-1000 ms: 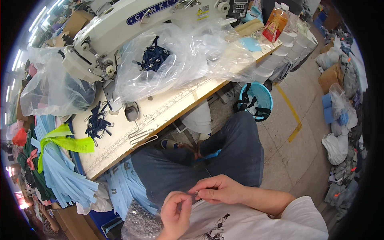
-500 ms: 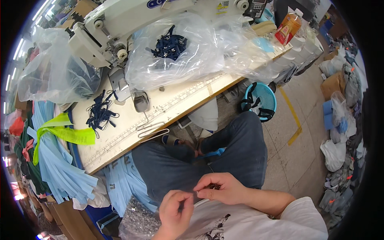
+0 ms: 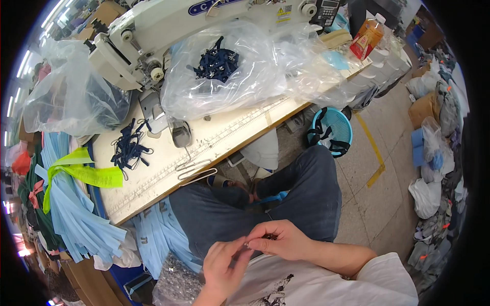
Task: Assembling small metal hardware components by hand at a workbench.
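Observation:
Over my lap, my left hand (image 3: 224, 265) and my right hand (image 3: 279, 238) meet at the fingertips. Both are closed in a pinch around something tiny and shiny, too small to name. A dark brownish bit shows inside the curled fingers of my right hand. Beside my left forearm lies a clear plastic bag (image 3: 176, 279) full of small silvery pieces. Light blue fabric strips (image 3: 155, 232) hang next to it, with small dark metal pieces near their upper ends. On the sewing table (image 3: 224, 137) rests a loose heap of navy straps (image 3: 130, 145).
A white sewing machine (image 3: 168, 25) spans the table's back. Under its arm, a clear bag (image 3: 255, 66) holds more navy straps. Bent wire (image 3: 196, 171) juts over the front edge. A turquoise basket (image 3: 339, 127) stands on the floor; an orange drink bottle (image 3: 368, 38) sits far right.
My left hand has moved slightly right and its fingers have straightened, bringing its fingertips against those of my right hand. The right hand has barely moved. The view has shifted slightly.

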The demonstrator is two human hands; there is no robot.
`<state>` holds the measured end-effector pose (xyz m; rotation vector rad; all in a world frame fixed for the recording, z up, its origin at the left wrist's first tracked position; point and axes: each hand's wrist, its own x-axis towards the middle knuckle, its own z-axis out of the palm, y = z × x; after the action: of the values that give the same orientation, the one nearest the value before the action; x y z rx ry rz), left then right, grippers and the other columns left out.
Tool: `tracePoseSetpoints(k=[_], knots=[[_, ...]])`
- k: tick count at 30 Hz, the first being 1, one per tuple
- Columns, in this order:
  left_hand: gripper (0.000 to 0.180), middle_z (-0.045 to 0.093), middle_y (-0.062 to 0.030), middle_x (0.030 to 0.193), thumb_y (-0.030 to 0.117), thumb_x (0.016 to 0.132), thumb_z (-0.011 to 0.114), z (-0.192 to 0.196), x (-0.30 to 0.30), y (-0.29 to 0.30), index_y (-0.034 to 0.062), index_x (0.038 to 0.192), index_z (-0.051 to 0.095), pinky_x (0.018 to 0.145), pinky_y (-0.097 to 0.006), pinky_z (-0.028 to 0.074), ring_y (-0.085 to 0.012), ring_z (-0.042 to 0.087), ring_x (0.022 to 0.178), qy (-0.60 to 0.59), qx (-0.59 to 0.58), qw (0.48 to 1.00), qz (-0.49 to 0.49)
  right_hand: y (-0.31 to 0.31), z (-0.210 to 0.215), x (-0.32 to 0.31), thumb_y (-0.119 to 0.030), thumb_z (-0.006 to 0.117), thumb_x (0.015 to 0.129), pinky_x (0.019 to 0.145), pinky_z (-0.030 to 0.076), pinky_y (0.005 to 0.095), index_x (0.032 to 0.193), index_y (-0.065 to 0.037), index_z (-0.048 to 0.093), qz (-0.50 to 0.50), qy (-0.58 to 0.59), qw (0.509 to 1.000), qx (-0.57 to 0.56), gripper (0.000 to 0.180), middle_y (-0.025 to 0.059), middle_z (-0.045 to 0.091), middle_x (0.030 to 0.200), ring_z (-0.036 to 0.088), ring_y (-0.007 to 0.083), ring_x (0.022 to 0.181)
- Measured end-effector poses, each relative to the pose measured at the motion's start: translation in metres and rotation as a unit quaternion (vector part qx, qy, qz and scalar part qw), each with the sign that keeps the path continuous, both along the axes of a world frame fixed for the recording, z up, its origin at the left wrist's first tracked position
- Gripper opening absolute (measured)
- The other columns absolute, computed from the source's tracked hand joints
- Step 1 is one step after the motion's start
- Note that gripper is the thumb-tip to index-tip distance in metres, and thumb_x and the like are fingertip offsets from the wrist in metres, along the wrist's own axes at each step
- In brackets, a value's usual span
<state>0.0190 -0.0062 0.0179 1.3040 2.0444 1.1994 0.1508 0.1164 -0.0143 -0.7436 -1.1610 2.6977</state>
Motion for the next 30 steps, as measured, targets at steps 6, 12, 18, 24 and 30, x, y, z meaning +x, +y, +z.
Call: tracePoseSetpoints(k=[6,12,18,24,30], knots=[[0.029,0.063,-0.0073,0.080,-0.004,0.065,0.077,-0.014,-0.003,0.000,0.0031,0.091,0.067,0.056,-0.028,0.045,-0.0210,0.059,0.065,0.087,0.085,0.992,-0.033,-0.001,-0.003,0.002,-0.013,0.058,0.095,0.048,0.031,0.0195,0.102,0.000,0.062,0.005,-0.004,1.000,-0.011,0.016,-0.0010,0.055,0.075,0.041,0.0029,0.059],[0.021,0.066,-0.0115,0.088,-0.007,0.065,0.072,-0.004,0.004,0.002,0.0011,0.082,0.062,0.058,-0.026,0.049,-0.0173,0.062,0.068,-0.038,0.058,0.997,0.038,-0.002,0.001,-0.001,-0.016,0.053,0.098,0.047,0.029,0.0187,0.099,-0.002,0.057,-0.047,-0.047,0.998,-0.001,0.015,-0.0029,0.048,0.067,0.037,0.0027,0.055],[0.026,0.067,-0.0130,0.091,-0.010,0.066,0.070,-0.017,0.002,-0.011,-0.0017,0.090,0.064,0.065,-0.025,0.051,-0.0153,0.065,0.071,-0.185,0.057,0.981,0.006,-0.003,0.002,0.001,-0.017,0.051,0.098,0.047,0.030,0.0188,0.100,-0.002,0.055,-0.032,-0.021,0.999,-0.030,0.015,-0.0030,0.047,0.067,0.037,0.0030,0.055],[0.026,0.062,-0.0139,0.089,-0.016,0.072,0.066,-0.017,-0.005,-0.015,-0.0047,0.095,0.063,0.067,-0.025,0.051,-0.0176,0.063,0.076,-0.188,0.056,0.978,-0.069,-0.001,0.004,0.004,-0.016,0.052,0.098,0.048,0.031,0.0186,0.101,-0.002,0.057,-0.022,-0.021,0.999,-0.009,0.015,-0.0023,0.048,0.068,0.039,0.0029,0.057],[0.019,0.060,-0.0082,0.086,-0.013,0.077,0.066,-0.011,0.003,-0.009,-0.0039,0.093,0.064,0.067,-0.022,0.049,-0.0114,0.060,0.075,-0.303,-0.031,0.952,0.038,-0.001,0.002,0.006,-0.015,0.055,0.097,0.054,0.036,0.0190,0.104,-0.002,0.060,-0.007,0.018,0.999,0.038,0.016,-0.0030,0.051,0.072,0.044,0.0034,0.063]])
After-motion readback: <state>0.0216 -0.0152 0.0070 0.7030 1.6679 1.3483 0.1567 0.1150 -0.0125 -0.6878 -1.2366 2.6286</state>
